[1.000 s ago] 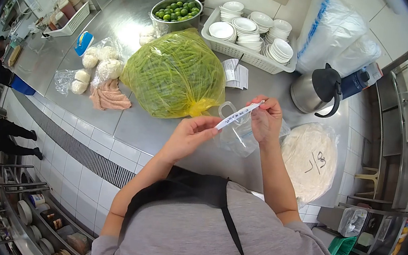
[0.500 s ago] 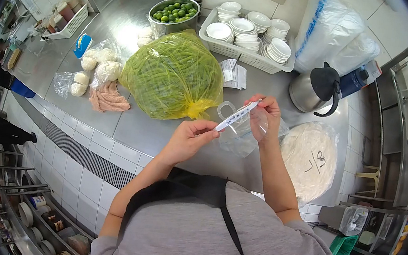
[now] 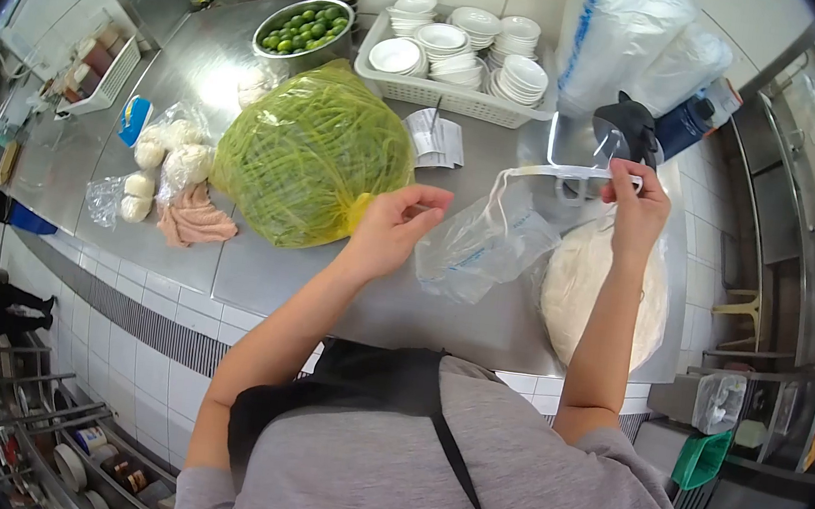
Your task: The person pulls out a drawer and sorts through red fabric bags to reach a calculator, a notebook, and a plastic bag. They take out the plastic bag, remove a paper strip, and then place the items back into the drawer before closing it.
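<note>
A clear plastic mouth shield (image 3: 581,142) with a white strip along its edge hangs from my right hand (image 3: 639,206). The fingers pinch one end of that strip, in front of the metal jug. White elastic loops dangle from the far end of the strip. My left hand (image 3: 392,231) is apart from the shield, thumb and fingers slightly spread, with nothing visible between them. It is beside the tied neck of a yellow bag of long green beans (image 3: 308,158). Between my hands a clear plastic bag (image 3: 479,248) lies crumpled on the steel table.
A large bagged pale disc (image 3: 594,296) lies under my right forearm. Behind are a crate of white bowls (image 3: 445,98), a bowl of green limes (image 3: 299,61), a paper slip (image 3: 437,142) and a jug (image 3: 628,129). Bagged white balls (image 3: 187,164) and a cloth (image 3: 196,217) sit left.
My left hand has let go of the white strip and drawn slightly left. My right hand has moved right with the shield, whose clear panel is now spread out.
</note>
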